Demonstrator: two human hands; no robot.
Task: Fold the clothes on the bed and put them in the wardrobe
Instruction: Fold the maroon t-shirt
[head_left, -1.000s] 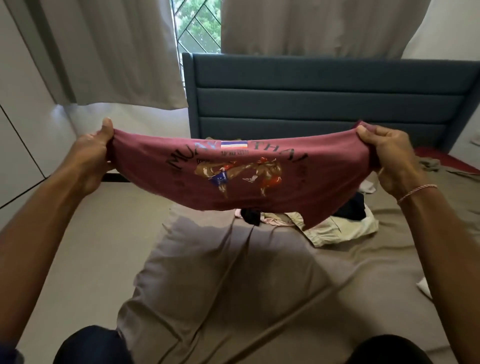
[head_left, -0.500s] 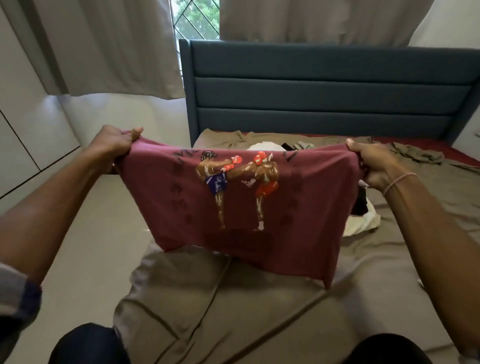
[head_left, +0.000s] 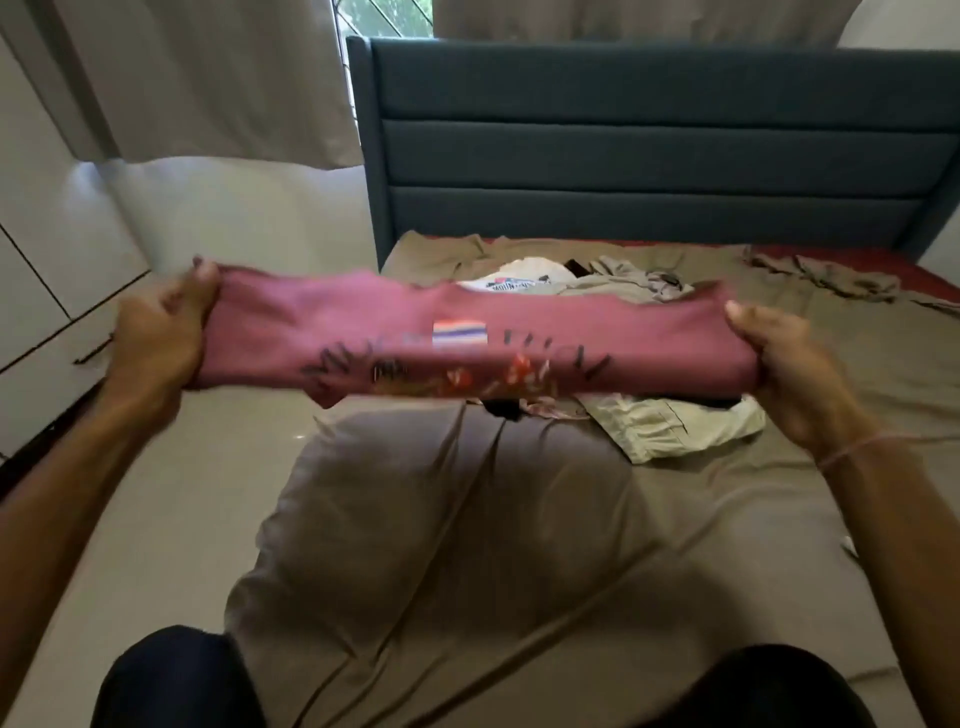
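Observation:
A maroon T-shirt (head_left: 322, 332) with a boxing print and black lettering is stretched flat in the air above the bed (head_left: 467, 545). My left hand (head_left: 156, 338) grips its left end and my right hand (head_left: 795, 374) grips its right end, both with curled fingers. The shirt appears doubled into a narrow horizontal band. Beyond it on the olive-brown sheet lies a pile of clothes: a pale cream garment (head_left: 670, 426), a white printed shirt (head_left: 514, 280) and an olive-grey garment (head_left: 634, 275). The shirt hides the middle of the pile.
A dark blue padded headboard (head_left: 649, 145) closes the far end of the bed. White wardrobe doors (head_left: 47, 291) stand at the left across a strip of pale floor (head_left: 156, 493). Beige curtains (head_left: 208, 78) hang over the window. My knees (head_left: 171, 680) show at the bottom.
The shirt hung down in a tall panel half a second ago; now it is a narrow flat band, with the flag and lettering on top. Both hands stay on its ends.

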